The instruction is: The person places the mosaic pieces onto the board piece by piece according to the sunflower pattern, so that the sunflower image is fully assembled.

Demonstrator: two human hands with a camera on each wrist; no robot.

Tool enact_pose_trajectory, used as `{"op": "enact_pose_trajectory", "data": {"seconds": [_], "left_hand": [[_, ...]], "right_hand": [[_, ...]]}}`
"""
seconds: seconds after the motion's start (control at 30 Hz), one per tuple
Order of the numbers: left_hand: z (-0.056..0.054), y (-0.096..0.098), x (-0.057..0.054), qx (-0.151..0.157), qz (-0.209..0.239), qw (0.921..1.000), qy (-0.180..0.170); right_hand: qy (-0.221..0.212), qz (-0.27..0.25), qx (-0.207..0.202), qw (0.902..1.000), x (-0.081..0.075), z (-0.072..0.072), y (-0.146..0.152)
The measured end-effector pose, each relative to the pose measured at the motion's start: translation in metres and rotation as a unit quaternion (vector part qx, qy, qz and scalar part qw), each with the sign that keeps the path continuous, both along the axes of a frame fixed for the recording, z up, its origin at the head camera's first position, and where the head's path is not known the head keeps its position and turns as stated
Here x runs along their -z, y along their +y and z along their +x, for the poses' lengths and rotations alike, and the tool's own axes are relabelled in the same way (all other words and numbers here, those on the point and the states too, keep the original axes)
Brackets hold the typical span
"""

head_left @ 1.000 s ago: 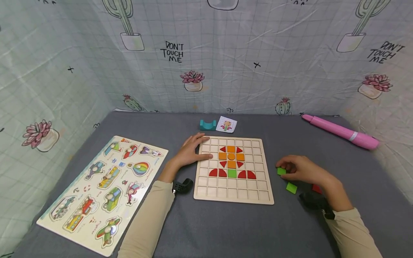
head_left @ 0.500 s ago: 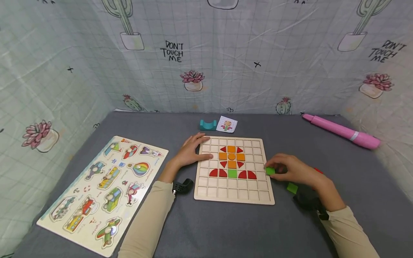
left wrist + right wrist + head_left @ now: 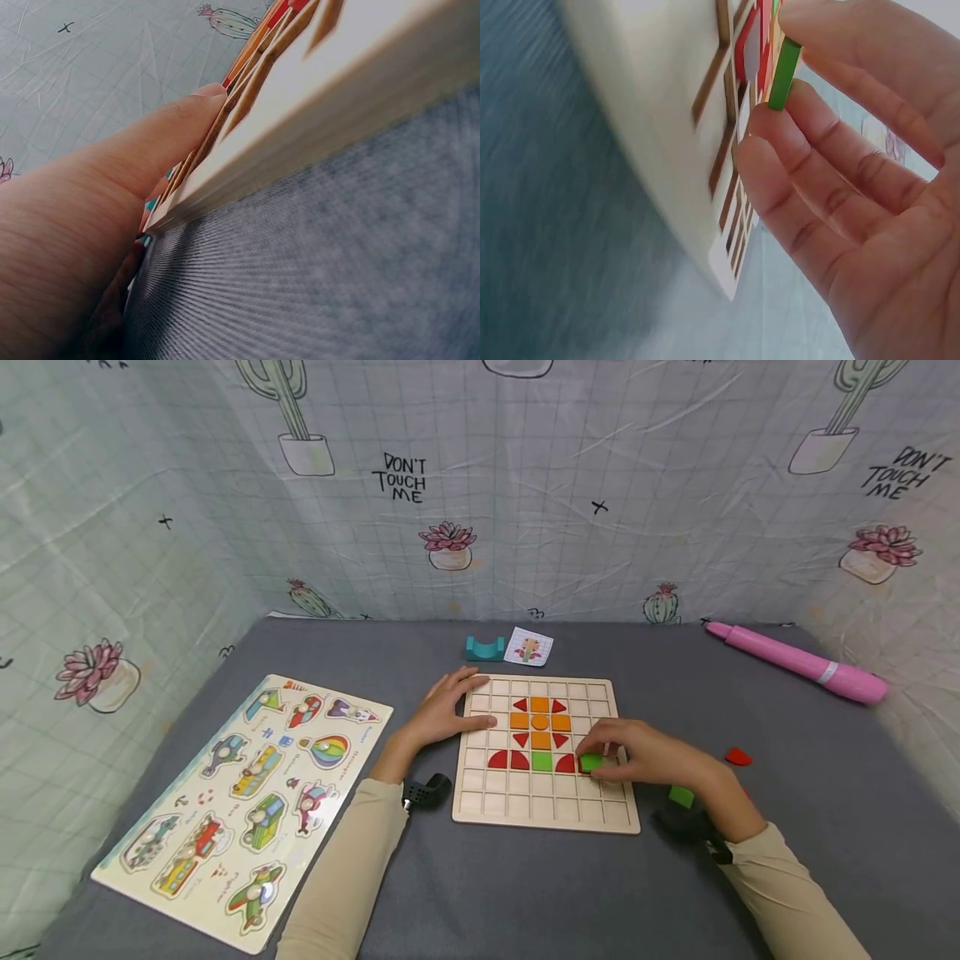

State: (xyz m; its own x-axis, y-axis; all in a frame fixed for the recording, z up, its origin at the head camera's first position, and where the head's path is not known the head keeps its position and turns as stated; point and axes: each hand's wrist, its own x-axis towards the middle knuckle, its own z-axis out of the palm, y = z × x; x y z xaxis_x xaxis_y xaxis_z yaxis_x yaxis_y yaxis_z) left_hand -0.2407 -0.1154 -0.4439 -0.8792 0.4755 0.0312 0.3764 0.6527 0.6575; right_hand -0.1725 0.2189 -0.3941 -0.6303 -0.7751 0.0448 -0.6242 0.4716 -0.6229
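My right hand (image 3: 633, 752) pinches a green square tile (image 3: 591, 762) between thumb and fingertips over the right side of the wooden grid board (image 3: 517, 806). In the right wrist view the tile (image 3: 784, 73) is tilted, its edge facing the camera, close to the board. My left hand (image 3: 444, 714) rests at the board's upper left, its thumb (image 3: 176, 127) straight on top and its fingers at the far corner. On the board lie orange squares around an orange circle (image 3: 540, 722), red triangles, red quarter-circles (image 3: 508, 760) and one green square (image 3: 542, 761). The right hand partly covers the rightmost red piece.
Another green square (image 3: 681, 796) lies right of the board, with a red piece (image 3: 738, 756) beyond it. Behind the board are a teal holder (image 3: 485, 649) and a pattern card (image 3: 528, 647). A vehicle puzzle board (image 3: 247, 802) lies left; a pink pen-like stick (image 3: 798, 662) lies back right.
My right hand has carried the green square tile leftward from the cloth to over the board, uncovering a red piece at right. My left hand has stayed in place.
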Motion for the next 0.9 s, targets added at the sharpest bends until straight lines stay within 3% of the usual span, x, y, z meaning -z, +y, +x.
{"op": "enact_pose_trajectory", "data": {"seconds": [0.17, 0.5, 0.9], "left_hand": [[0.000, 0.000, 0.000, 0.001, -0.001, 1.0000, -0.001], [0.001, 0.001, -0.001, 0.000, 0.002, 1.0000, -0.005], [-0.001, 0.000, -0.001, -0.001, 0.002, 1.0000, -0.008]], "right_hand": [[-0.029, 0.020, -0.006, 0.9994, -0.002, 0.001, -0.016], [-0.051, 0.009, -0.045, 0.9976, 0.001, 0.003, -0.040], [-0.017, 0.041, -0.057, 0.9974, 0.000, 0.006, -0.055]]}}
